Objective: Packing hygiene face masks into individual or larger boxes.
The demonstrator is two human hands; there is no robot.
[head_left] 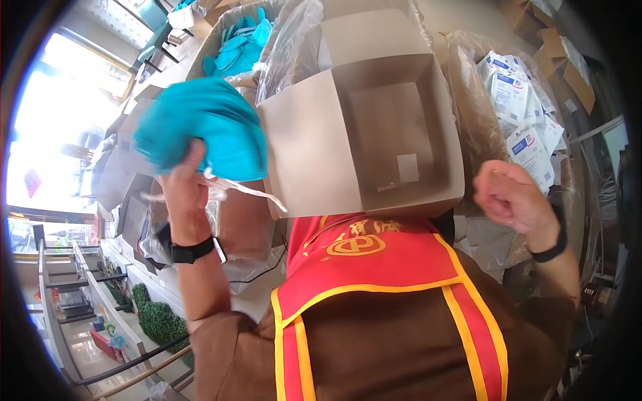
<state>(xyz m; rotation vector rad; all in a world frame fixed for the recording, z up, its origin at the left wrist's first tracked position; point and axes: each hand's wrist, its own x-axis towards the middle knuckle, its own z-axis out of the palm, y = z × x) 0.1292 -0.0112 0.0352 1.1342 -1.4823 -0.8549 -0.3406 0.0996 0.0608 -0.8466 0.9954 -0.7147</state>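
My left hand [182, 188] is raised at the left and grips a bunch of teal face masks [204, 128], whose white straps [244, 190] dangle below it. A black watch sits on that wrist. My right hand [511, 197] hovers at the right with its fingers curled in; nothing shows inside it. Between both hands stands an open, empty white-brown cardboard box [314, 154], its opening facing me, close to my chest. The masks are just left of the box's near flap.
More teal masks [242, 41] lie in a carton at the back. A clear plastic bag of white-and-blue packets [525, 113] sits to the right, with cardboard boxes [568, 60] behind. Green shrubs [157, 321] and a railing show far below at the left.
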